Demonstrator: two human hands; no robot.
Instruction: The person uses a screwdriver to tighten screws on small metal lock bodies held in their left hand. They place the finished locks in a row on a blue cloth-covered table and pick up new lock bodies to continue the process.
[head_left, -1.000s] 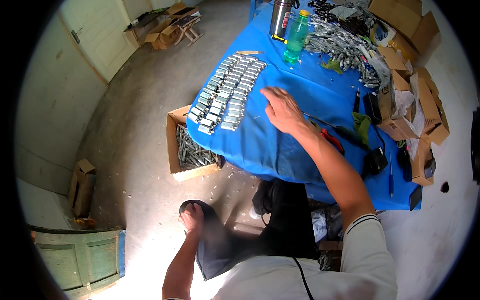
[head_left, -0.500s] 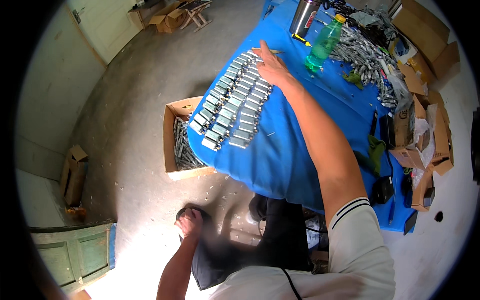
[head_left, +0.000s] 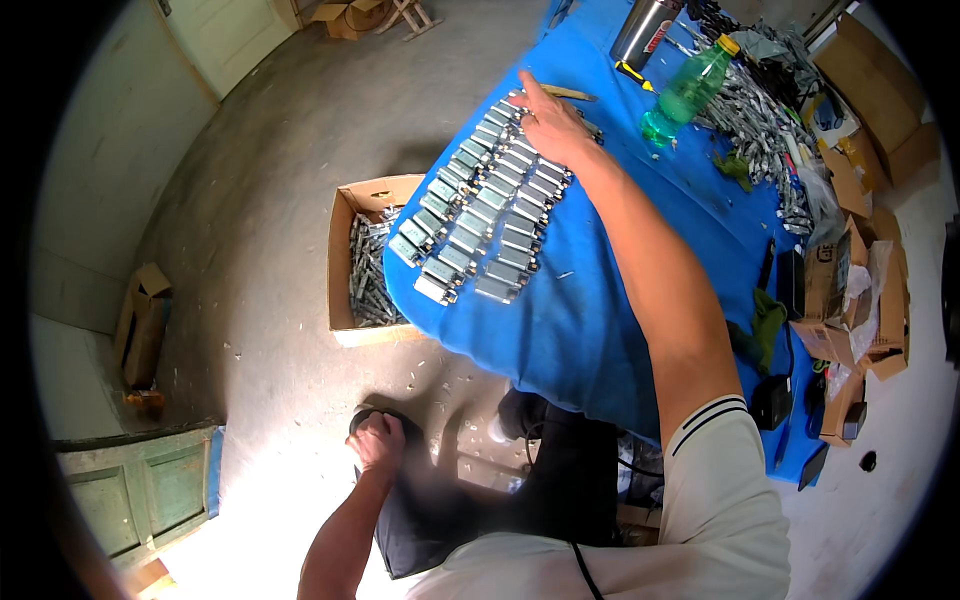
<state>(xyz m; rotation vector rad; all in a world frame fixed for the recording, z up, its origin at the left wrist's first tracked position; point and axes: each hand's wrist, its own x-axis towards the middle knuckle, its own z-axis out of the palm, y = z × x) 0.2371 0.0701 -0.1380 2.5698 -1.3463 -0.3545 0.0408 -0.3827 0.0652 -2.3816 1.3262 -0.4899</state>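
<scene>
Small rectangular silver metal pieces lie in slanting rows on the blue cloth, several in each row, with darker and brass-coloured bits at one end. My right hand is over the far end of these rows, its index finger stretched out and part of the pieces hidden beneath it. I see nothing held in it. Just beyond, a thin wooden strip lies on the cloth. Low on the left, my left hand rests over my knee, fingers loosely bent and no object showing in it.
Under the table's left edge stands a cardboard box of loose metal parts. A green bottle, a steel tumbler and a yellow-black tool occupy the far side. Beyond are a heap of metal parts and open cartons.
The whole view has shifted, so the table sits a little further right. My right hand stays at the far end of the rows, and my left hand stays on my knee.
</scene>
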